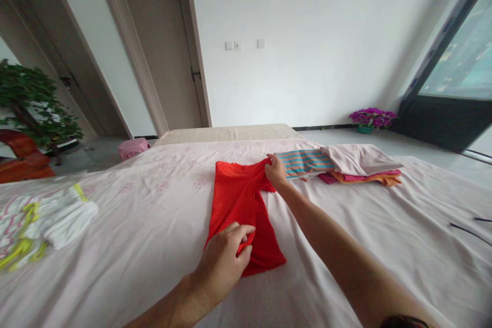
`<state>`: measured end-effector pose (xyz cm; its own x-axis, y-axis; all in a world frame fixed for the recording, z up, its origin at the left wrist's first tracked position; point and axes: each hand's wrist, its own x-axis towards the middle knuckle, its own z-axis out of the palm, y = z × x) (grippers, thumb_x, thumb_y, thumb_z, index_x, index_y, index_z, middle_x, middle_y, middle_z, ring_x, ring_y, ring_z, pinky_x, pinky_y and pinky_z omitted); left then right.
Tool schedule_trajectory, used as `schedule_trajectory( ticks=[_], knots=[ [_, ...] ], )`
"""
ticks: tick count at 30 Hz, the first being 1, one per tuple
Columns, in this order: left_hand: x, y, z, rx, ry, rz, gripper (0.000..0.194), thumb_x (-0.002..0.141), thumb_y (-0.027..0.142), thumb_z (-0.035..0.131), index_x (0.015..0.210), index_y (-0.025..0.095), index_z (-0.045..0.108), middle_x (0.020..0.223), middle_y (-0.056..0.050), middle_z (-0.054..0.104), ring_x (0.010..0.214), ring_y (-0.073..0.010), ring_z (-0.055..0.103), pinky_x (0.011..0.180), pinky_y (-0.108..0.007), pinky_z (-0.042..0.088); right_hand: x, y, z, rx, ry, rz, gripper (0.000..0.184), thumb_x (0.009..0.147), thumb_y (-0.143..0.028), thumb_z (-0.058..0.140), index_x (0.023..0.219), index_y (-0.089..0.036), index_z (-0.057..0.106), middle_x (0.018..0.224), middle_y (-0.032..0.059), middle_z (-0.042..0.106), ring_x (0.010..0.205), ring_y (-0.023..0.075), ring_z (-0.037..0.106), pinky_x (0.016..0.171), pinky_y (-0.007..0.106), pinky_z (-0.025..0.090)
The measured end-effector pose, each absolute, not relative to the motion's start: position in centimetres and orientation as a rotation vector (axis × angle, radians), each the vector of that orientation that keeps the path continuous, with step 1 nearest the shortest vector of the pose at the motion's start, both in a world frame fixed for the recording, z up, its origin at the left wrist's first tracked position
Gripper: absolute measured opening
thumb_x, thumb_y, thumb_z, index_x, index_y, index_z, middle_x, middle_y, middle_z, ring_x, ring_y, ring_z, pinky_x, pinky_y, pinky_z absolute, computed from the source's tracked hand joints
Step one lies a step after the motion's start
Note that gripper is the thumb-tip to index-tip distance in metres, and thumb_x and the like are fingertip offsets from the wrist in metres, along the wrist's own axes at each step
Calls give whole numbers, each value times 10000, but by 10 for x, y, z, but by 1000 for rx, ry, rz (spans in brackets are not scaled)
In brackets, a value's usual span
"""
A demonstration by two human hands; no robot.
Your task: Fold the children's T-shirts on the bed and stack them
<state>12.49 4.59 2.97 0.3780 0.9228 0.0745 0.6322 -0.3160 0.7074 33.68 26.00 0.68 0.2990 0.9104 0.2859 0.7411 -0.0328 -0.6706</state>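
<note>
A red knitted garment [236,189] lies on the pale floral sheet [154,246], one side partly folded over toward the middle. My left hand [230,248] pinches its edge near the lower end, thumb and fingers closed on the cloth. At the far right corner, my right hand [275,170] grips the upper edge of the same garment. Just beyond that hand, a blue-and-orange striped garment [305,162] lies flat, reaching a stack of folded clothes.
A pale pink folded cloth [357,159] tops the stack at right, over orange and magenta pieces. White clothes with yellow trim [49,220] lie at left. Dark cords [471,233] rest at far right. A pink stool [134,148] stands beyond the sheet.
</note>
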Motion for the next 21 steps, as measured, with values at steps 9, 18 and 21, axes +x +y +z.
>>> schedule_trajectory(
  ticks=[9, 18, 21],
  knots=[
    [138, 36, 24, 1949, 1137, 571, 534, 787, 136, 566, 1309, 239, 610, 1177, -25, 685, 1048, -148, 634, 949, -252, 471, 338, 240, 16, -2037, -1918, -105, 446, 920, -95, 369, 1307, -197, 566, 1259, 150, 590, 1043, 252, 621, 833, 340, 458],
    [125, 39, 30, 1927, 1118, 576, 461, 784, 100, 530, 1200, 232, 679, 1168, -23, 714, 1091, -150, 642, 977, -253, 462, 320, 250, 19, -2126, -2112, -140, 312, 897, -175, 485, 1125, -162, 697, 1205, 171, 631, 1119, 300, 556, 864, 398, 450],
    [114, 42, 35, 1869, 1162, 568, 441, 805, 126, 518, 1208, 221, 670, 1151, -34, 714, 1085, -157, 640, 973, -259, 462, 326, 256, 17, -2215, -2105, -56, 270, 879, -148, 514, 1024, -114, 739, 1142, 209, 660, 1124, 319, 565, 834, 388, 465]
  ],
)
